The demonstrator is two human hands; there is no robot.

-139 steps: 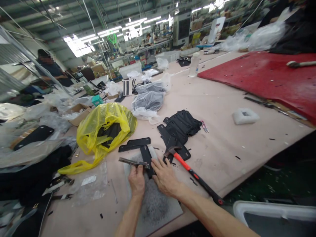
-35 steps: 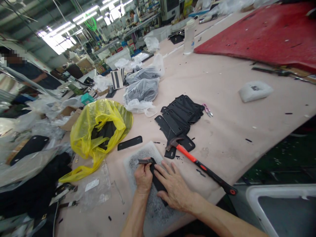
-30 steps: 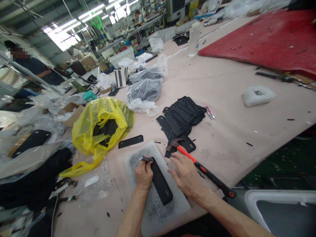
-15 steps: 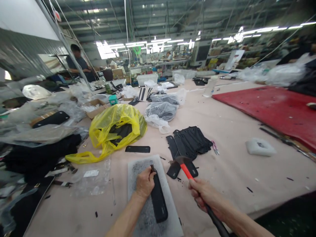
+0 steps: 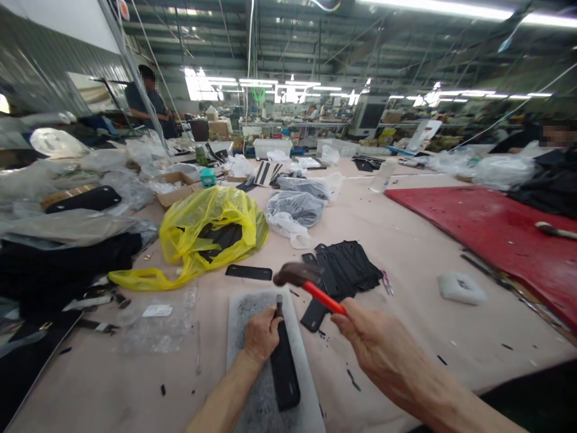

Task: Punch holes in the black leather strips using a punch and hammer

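Observation:
My left hand (image 5: 260,334) is closed round a small metal punch (image 5: 279,304) that stands upright on the top end of a black strap piece (image 5: 283,370). The strap lies lengthwise on a scuffed white cutting board (image 5: 252,385) at the table's front edge. My right hand (image 5: 369,340) grips the red handle of a hammer (image 5: 311,285). Its dark head is raised in the air, blurred, just above and right of the punch.
A fanned stack of black strap pieces (image 5: 347,270) lies behind the hammer and one single piece (image 5: 249,272) lies left of it. A yellow plastic bag (image 5: 210,231), clear bags (image 5: 295,207), a red mat (image 5: 491,231) and a white foam block (image 5: 462,287) lie around. People work at far tables.
My right hand left the strap, picked up the hammer from the table and raised it over the punch. My left hand kept the punch on the strap. The view tilted upward.

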